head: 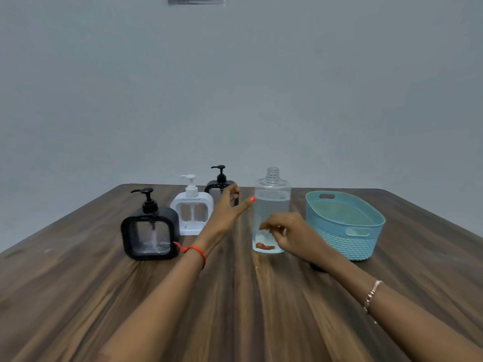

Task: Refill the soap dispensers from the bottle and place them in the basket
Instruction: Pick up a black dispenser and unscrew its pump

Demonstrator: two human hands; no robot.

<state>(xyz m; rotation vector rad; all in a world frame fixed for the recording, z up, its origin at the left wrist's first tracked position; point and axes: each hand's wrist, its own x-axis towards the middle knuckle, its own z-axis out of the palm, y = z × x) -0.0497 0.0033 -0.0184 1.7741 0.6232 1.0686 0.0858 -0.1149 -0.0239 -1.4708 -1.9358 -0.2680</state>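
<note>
A clear uncapped bottle (271,205) holding liquid stands upright at the table's middle. My right hand (290,235) hovers at its lower right side, fingers bent, holding nothing I can see. My left hand (227,209) is spread open just left of the bottle, in front of the far black dispenser (220,182). A white dispenser (191,205) and a near black dispenser (149,229) stand to the left, all with pumps on. The blue basket (366,239) sits empty to the right of the bottle.
The wooden table (235,296) stretches toward me under my forearms. A small dark object (317,267) lies partly hidden under my right wrist. A grey wall rises behind the table.
</note>
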